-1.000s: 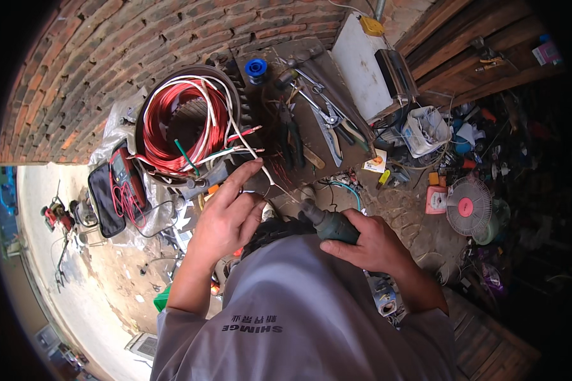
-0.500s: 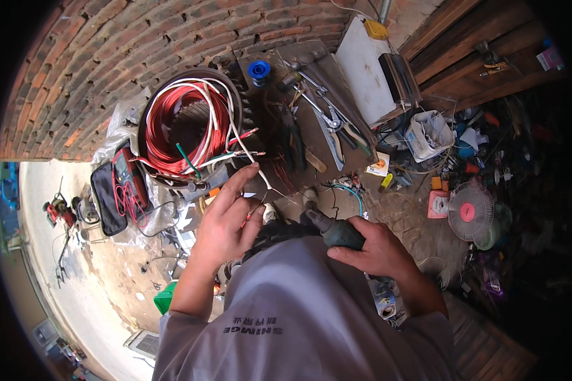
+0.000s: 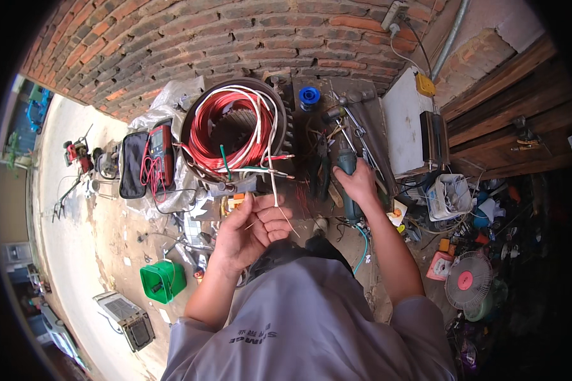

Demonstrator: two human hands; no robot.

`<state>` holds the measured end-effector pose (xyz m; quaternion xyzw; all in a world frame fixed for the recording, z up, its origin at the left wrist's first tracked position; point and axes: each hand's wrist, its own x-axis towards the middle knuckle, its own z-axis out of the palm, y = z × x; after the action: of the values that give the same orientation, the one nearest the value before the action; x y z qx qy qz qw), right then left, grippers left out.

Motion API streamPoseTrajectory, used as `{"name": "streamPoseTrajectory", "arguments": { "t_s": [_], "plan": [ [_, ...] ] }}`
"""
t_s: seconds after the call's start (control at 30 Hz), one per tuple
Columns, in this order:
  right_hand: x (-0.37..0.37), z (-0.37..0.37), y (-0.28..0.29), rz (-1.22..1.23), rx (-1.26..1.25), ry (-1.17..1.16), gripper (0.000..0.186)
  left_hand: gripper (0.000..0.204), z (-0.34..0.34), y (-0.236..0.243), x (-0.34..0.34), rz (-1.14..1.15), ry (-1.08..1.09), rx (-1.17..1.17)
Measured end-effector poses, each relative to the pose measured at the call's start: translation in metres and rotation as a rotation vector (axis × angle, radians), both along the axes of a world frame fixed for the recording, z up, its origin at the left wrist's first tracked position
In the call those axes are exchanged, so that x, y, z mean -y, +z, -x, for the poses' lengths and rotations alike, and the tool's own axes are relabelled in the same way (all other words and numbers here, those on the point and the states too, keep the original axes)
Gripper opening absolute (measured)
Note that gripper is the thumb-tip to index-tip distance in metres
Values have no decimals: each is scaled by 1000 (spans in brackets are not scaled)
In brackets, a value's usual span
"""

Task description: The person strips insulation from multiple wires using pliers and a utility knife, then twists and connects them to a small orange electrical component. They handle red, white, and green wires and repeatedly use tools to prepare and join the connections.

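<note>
My left hand point(image 3: 248, 232) is turned palm up below the motor stator, its fingers loosely bent and apart. A white-sleeved wire point(image 3: 276, 190) hangs down from the stator, and its thin bare ends lie across or just over those fingers. Red copper windings point(image 3: 209, 120) fill the round stator housing point(image 3: 184, 130), with white and green leads around them. My right hand point(image 3: 358, 185) is wrapped round a dark green hand-held power tool point(image 3: 347, 159), holding it upright over the bench. Next to it lie dark-handled pliers point(image 3: 320, 168).
On the bench point(image 3: 299, 140) are a blue spool point(image 3: 309, 96), a hammer point(image 3: 357, 96) and other metal tools. A red multimeter point(image 3: 161, 152) lies left of the stator. On the floor stand a green bucket point(image 3: 171, 279) and a fan point(image 3: 467, 281). A white panel point(image 3: 407, 127) stands at right.
My right hand has carried the power tool forward from near my body to the bench tools. The left hand has turned palm up and its fingers have loosened. The view has shifted.
</note>
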<state>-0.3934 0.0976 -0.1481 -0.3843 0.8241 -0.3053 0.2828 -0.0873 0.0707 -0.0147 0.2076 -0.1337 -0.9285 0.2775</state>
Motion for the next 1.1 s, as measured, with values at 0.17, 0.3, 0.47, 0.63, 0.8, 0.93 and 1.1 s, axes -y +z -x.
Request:
{"name": "streamPoseTrajectory", "arguments": {
  "t_s": [0.17,0.3,0.47,0.63,0.8,0.93,1.1],
  "plan": [
    [37,-14,-31,-55,-186,37,63,46,16,0,-23,-60,75,-137],
    [36,-15,-38,-77,-233,98,63,22,31,6,-40,-45,246,-49],
    [31,-9,-37,-118,-283,146,63,19,58,-3,-54,186,333,78],
    [27,-8,-43,-149,-317,190,64,19,67,6,-66,71,343,32],
    [27,-9,-42,-171,-344,222,73,24,60,-7,-69,164,250,1],
    [27,-12,-40,-124,-365,235,75,24,52,-5,-76,180,194,142],
    [19,-10,-18,-161,-323,283,72,27,24,-14,-88,413,39,418]
  ]
}}
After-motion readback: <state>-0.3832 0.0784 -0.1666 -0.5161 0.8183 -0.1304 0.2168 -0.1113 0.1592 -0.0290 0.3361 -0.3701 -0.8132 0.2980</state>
